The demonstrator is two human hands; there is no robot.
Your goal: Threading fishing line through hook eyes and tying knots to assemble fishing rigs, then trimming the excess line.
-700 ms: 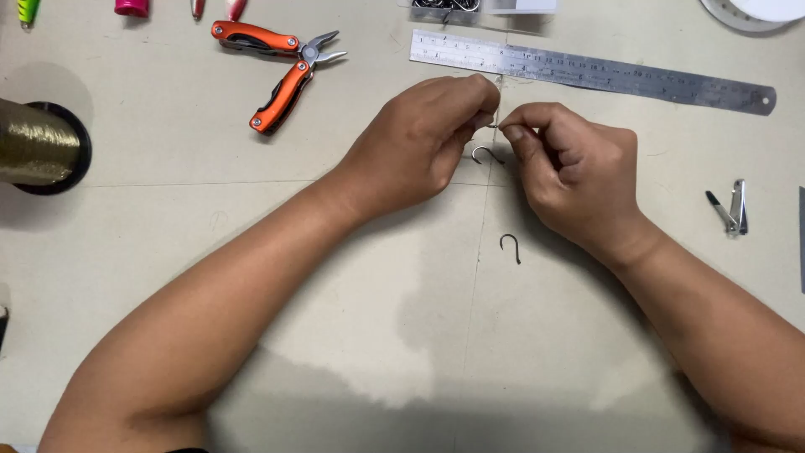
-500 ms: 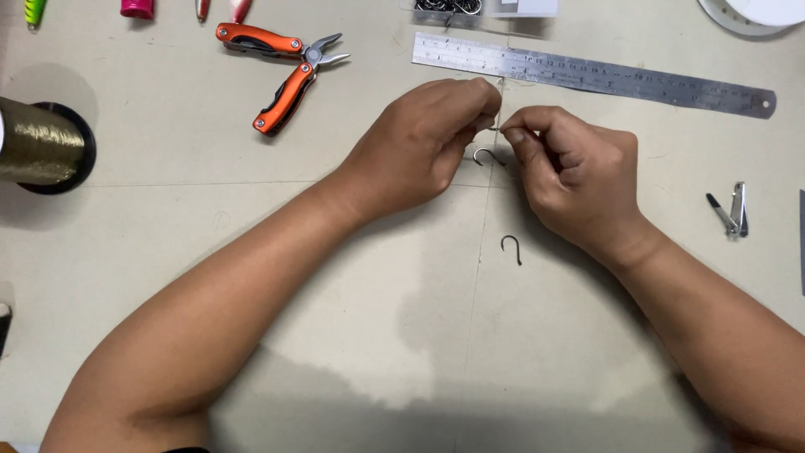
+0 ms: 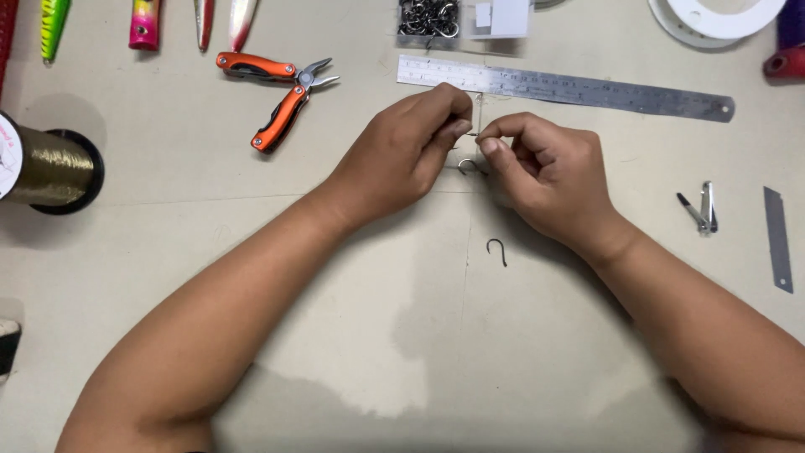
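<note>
We note left hand (image 3: 402,159) and right hand (image 3: 549,172) fingertip to fingertip, both pinching one small fish hook (image 3: 471,164) between them, spare hook (image 3: 497,251) loose beneath our right wrist

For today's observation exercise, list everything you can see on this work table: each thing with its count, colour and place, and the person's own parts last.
Fish hook: one, silver, pinched between both hands at centre.
Loose hook: one, dark, on the table below the right hand.
Steel ruler: one, silver, above the hands.
Folding pliers: one, orange handles, upper left, open.
Line spool: one, gold thread, left edge.
Fishing lures: about four, green, pink, pale, top left edge.
Box of rings: one, clear, top centre.
Nail clipper: one, silver, right.
Blade strip: one, grey, far right.
White reel: one, top right.
Left hand: fingers on the hook.
Right hand: fingers on the hook.
</note>
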